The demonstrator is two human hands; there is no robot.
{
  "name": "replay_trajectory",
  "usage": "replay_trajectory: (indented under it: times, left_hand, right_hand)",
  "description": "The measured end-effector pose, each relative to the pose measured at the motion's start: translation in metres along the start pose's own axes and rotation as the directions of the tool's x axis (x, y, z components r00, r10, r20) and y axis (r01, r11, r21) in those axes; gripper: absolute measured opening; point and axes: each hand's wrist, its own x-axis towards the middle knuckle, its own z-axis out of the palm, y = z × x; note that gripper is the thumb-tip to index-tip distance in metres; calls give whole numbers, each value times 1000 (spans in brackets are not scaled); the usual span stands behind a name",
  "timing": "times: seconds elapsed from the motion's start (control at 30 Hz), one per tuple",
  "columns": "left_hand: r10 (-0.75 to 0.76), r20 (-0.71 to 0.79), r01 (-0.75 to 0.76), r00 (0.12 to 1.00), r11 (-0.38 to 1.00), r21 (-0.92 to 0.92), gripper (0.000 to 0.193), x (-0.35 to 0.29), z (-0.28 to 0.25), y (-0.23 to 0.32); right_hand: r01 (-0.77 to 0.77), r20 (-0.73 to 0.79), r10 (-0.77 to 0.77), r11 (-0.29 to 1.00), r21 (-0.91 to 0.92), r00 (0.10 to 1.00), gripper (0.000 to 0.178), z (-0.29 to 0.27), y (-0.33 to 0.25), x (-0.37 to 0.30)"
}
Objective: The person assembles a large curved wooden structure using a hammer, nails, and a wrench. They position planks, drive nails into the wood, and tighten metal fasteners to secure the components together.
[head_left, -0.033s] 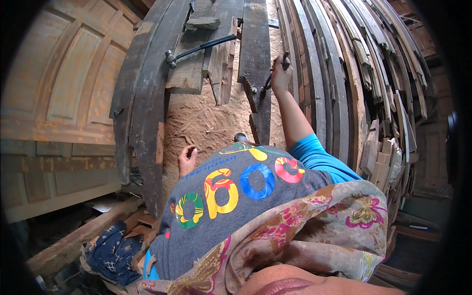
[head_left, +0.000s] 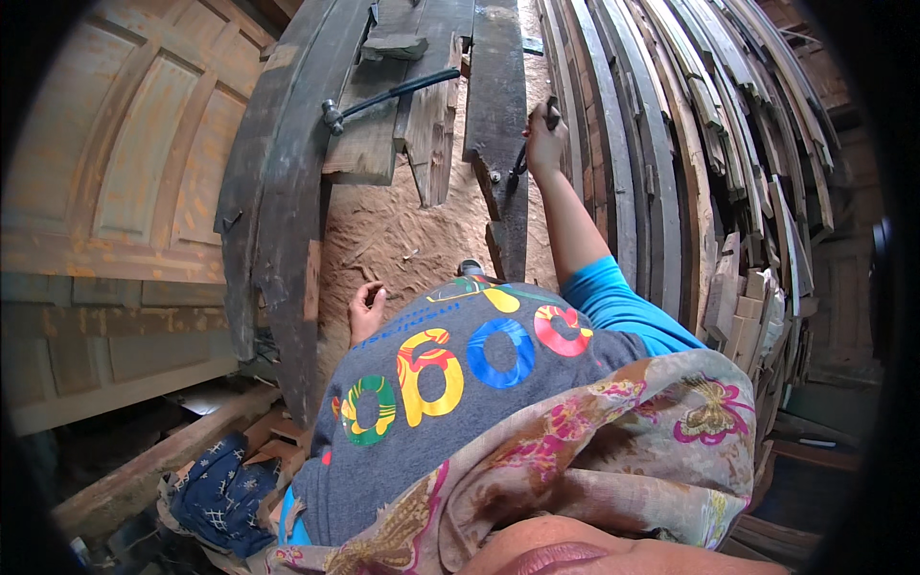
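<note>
My right hand (head_left: pixel 546 146) is closed around a dark, pincers-like hand tool (head_left: pixel 518 171), one handle end sticking up past my fingers. The tool's head rests against the narrow, broken end of a dark plank (head_left: pixel 496 101), beside a small pale metal spot in the wood. Low in front of my body, my left hand (head_left: pixel 366 311) is loosely bent with fingers apart, and nothing shows in it. A hammer (head_left: pixel 333 117) with a dark handle lies across planks to the left of the tool.
Dark planks (head_left: pixel 287 182) run along the left, one with a bent nail (head_left: pixel 231 221). Long boards (head_left: pixel 661 163) are stacked at right. Panelled wooden doors (head_left: pixel 125 144) lean at far left. Sawdust-coloured ground (head_left: pixel 383 240) lies between. Blue patterned cloth (head_left: pixel 216 494) is at lower left.
My right hand and the tool's handle have shifted slightly up and left. The tool's head stays at the same place on the plank. My left hand has hardly moved.
</note>
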Motion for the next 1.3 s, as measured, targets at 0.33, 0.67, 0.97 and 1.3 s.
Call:
replay_trajectory:
  times: [0.33,0.67,0.97,1.3]
  left_hand:
    - [59,107,-72,993,990,121,21,19,41,57]
    - [133,-129,-127,983,990,54,17,-4,18,60]
    - [77,-172,-71,982,997,36,16,-19,-3,35]
    - [83,-188,-76,979,996,44,17,-15,-2,23]
  right_hand:
    - [-759,320,743,644,-99,588,39,39,50,121]
    - [-260,211,236,961,91,948,51,-22,-11,28]
    - [-17,42,16,999,32,999,72,-30,-39,-28]
    - [19,-12,-18,996,90,1000,68,-25,-41,-31]
